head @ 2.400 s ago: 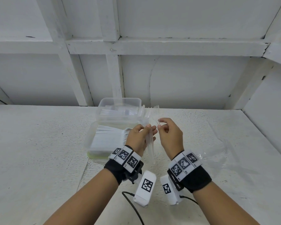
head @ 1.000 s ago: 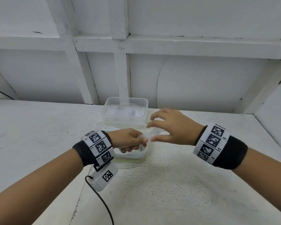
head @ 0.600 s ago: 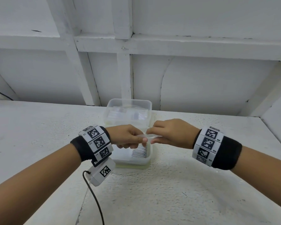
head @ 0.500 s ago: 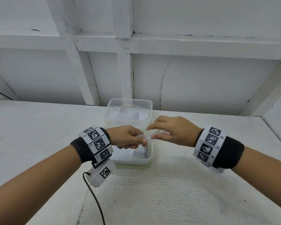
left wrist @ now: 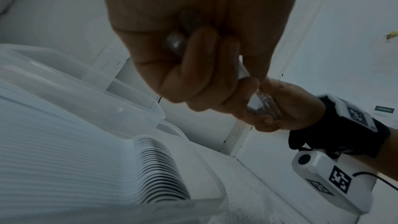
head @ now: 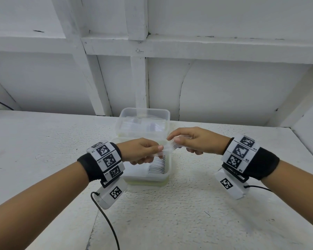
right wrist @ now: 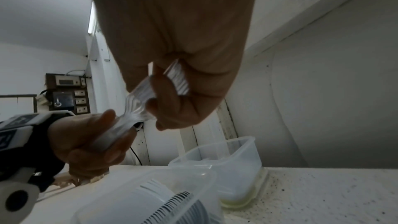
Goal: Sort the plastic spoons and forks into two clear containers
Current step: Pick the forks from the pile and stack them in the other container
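White, rough-textured table point(head: 170, 222) below, w/ dark specks. White panelled wall point(head: 224, 87) behind, crossed by beams. Black cable point(head: 107, 224) trailed across table at near edge. Brown switch board point(right wrist: 64, 92) w/ sockets mounted on far wall, seen from right wrist view.

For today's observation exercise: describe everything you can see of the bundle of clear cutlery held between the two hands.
The bundle of clear cutlery is a stack of see-through plastic pieces pressed together, and tines show at one end. It lies roughly level above the near container. The left hand grips its handle end; the right hand pinches the other end. It touches only the hands. The count cannot be told.
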A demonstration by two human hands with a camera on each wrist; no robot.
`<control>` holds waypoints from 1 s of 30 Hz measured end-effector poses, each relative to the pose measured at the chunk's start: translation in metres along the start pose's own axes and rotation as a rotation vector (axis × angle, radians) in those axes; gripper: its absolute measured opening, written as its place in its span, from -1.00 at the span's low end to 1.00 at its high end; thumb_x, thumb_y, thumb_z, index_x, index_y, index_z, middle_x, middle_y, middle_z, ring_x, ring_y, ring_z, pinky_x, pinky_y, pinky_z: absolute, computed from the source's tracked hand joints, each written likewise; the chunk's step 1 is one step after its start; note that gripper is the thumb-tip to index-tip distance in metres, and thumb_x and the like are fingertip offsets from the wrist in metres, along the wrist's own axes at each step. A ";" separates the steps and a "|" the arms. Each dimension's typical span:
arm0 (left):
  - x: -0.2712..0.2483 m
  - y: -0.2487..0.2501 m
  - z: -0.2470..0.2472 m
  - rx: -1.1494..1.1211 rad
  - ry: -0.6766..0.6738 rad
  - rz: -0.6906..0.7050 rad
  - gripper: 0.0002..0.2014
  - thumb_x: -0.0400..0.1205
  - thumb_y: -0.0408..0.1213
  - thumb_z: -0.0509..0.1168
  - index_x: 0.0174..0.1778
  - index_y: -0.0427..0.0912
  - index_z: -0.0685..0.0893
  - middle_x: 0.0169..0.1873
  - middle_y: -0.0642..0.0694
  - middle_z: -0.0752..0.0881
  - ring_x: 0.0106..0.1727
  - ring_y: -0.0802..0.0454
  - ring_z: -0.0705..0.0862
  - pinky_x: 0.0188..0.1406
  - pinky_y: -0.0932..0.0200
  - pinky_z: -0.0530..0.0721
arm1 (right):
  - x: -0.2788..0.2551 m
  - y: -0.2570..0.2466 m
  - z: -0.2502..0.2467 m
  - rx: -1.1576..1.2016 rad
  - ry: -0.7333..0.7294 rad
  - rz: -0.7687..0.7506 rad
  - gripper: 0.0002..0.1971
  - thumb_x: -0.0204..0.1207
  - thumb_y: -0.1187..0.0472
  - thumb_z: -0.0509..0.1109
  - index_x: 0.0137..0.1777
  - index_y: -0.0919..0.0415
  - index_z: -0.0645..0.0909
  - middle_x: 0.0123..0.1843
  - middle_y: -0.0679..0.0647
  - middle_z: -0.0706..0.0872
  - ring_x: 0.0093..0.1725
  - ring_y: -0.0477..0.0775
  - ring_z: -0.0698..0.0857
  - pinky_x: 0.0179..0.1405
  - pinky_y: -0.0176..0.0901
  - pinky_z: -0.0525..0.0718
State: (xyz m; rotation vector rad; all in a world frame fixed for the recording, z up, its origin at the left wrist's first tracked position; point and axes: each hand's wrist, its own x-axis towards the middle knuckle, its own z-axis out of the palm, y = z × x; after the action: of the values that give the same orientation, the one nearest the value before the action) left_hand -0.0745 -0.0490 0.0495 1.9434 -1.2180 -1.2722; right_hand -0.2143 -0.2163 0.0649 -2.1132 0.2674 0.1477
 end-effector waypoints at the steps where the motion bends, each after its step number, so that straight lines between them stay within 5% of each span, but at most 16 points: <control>1: 0.000 0.000 0.001 -0.004 -0.011 0.009 -0.73 0.73 -0.07 0.03 -0.09 -0.06 0.59 -0.53 0.02 0.43 -0.64 0.21 0.29 -0.68 0.39 0.28 | -0.001 0.000 -0.001 0.003 -0.016 0.004 -0.85 0.65 0.12 0.22 0.07 -0.09 0.61 -0.41 -0.18 0.52 -0.48 -0.15 0.44 -0.58 -0.38 0.40; 8: 0.003 0.000 0.006 -0.080 -0.105 0.006 -0.81 0.73 -0.16 0.09 -0.04 -0.13 0.58 -0.58 0.07 0.58 -0.65 0.15 0.50 -0.63 0.31 0.42 | -0.010 -0.006 -0.003 -0.175 -0.048 -0.008 -0.82 0.64 0.12 0.24 0.18 -0.05 0.58 -0.11 -0.13 0.65 -0.34 -0.14 0.61 -0.43 -0.39 0.56; 11: 0.003 0.000 0.006 -0.072 -0.128 0.014 -0.81 0.72 -0.15 0.11 -0.04 -0.10 0.60 -0.55 0.09 0.59 -0.61 0.14 0.48 -0.59 0.26 0.35 | -0.015 -0.005 -0.005 -0.469 -0.054 -0.089 -0.64 0.58 0.05 0.34 0.36 0.00 0.48 0.17 -0.14 0.61 -0.05 -0.23 0.55 -0.15 -0.62 0.41; 14: 0.003 0.000 0.007 -0.073 -0.143 -0.003 -0.79 0.72 -0.12 0.11 -0.03 -0.10 0.61 -0.52 0.09 0.59 -0.57 0.12 0.47 -0.54 0.26 0.38 | -0.018 -0.005 -0.002 -0.595 -0.028 -0.125 -0.61 0.64 0.10 0.25 0.44 0.11 0.38 0.32 -0.01 0.59 0.07 -0.20 0.45 -0.07 -0.44 0.32; 21: 0.000 0.009 0.007 0.035 -0.162 -0.020 -0.75 0.71 -0.08 0.13 -0.17 -0.11 0.59 -0.45 -0.02 0.54 -0.55 0.13 0.52 -0.49 0.28 0.55 | -0.021 -0.006 0.001 -0.734 -0.045 -0.120 -0.66 0.68 0.05 0.13 0.40 0.12 0.42 0.30 0.02 0.63 0.21 0.05 0.60 0.13 -0.23 0.46; 30: -0.002 0.014 0.004 0.203 -0.051 -0.080 -0.70 0.69 0.04 0.11 -0.24 -0.05 0.53 -0.52 0.01 0.49 -0.67 0.19 0.41 -0.60 0.34 0.45 | -0.018 0.003 0.001 -0.741 0.020 -0.131 -0.65 0.69 0.02 0.09 0.39 0.12 0.40 0.28 0.03 0.62 0.16 0.03 0.59 0.00 -0.29 0.40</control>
State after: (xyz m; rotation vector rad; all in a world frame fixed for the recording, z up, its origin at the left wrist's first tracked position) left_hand -0.0836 -0.0537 0.0593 2.1339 -1.3524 -1.2881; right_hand -0.2326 -0.2147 0.0654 -2.8598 0.0852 0.1638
